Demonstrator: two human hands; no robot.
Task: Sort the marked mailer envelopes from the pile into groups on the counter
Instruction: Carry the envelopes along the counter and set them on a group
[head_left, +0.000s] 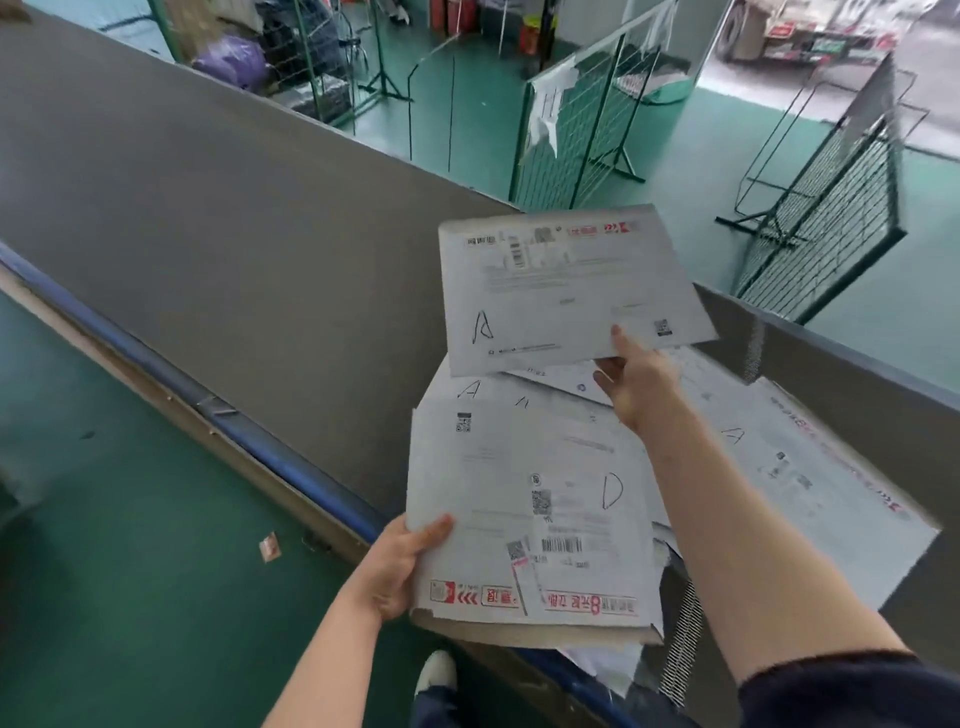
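- Plainly, the right hand (631, 382) pinched an envelope marked A (569, 288) at its near edge, thumb on top and the other fingers curled beneath, holding it out above the counter (218, 218).
- That envelope lay straight ahead of the fingers, its long axis running left to right, tilted a little, its far edge over bare grey surface.
- Nearer the body, the left hand (402, 564) gripped the pile of mailers (524, 514) at its left edge, thumb pressed on the top sheet, which bore a D.
- More A-marked envelopes (779, 457) lay under the right forearm, just beside the held pile.
- By my judgement, the right hand was the nearer one for setting the A down, and the open stretch lay forward and left.
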